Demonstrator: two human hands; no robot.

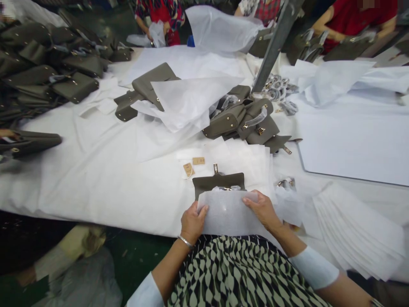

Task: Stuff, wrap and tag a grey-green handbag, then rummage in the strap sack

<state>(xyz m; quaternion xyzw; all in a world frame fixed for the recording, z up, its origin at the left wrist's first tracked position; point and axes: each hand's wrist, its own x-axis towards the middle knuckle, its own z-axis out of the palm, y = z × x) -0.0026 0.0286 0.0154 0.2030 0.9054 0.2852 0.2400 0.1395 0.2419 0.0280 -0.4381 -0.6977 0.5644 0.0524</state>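
Your left grip [193, 222] and right grip [263, 210] pinch opposite sides of a thin white sheet [228, 215], which partly covers an olive-brown bag [209, 183] near the counter's [128, 183] edge, its flap [234, 180] open away from you. Two tan tags [198, 160] (one has a white string [191, 172]) lie just beyond, leftward.

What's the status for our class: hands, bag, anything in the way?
Left hand and right hand holding white sheet. Grey-green bag: flap open, partly hidden behind sheet. Tan tags lie aside, touching neither hand.
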